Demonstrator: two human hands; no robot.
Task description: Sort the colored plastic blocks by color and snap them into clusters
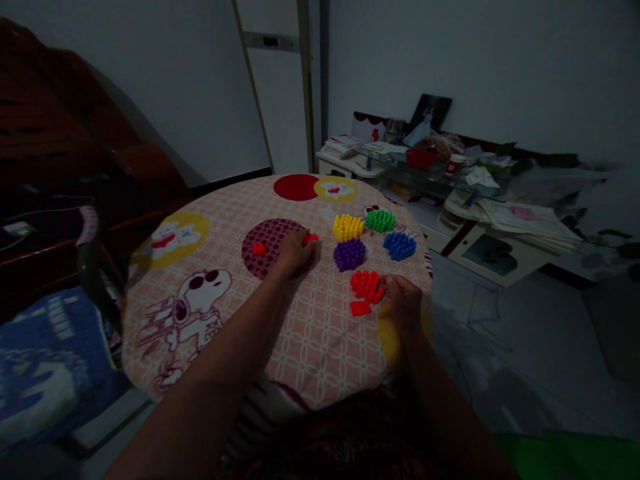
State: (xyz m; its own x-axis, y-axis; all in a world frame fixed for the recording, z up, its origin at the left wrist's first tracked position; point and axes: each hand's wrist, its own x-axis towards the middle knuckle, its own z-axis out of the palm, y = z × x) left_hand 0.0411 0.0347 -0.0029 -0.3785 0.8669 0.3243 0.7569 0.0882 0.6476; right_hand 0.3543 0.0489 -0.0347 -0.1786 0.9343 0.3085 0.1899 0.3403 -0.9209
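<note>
My left hand [295, 253] rests on the round table [210, 333], fingers curled round a small red piece [310, 238] that sticks out past the fingertips. A second loose red piece [259, 249] lies on the dark dotted circle to its left. My right hand [403, 300] sits at the table's right edge, fingers pinched against the heap of red pieces [367, 287]; one red piece [359, 308] lies just below the heap. Beyond are heaps of purple [349, 254], yellow [348, 227], green [380, 220] and blue [400, 246] pieces.
The table has a pink cartoon-dog cloth. A dark wooden seat [60, 133] stands at the left with a blue cushion [45, 373] below. A low cabinet [450, 193] piled with papers and containers runs along the right wall.
</note>
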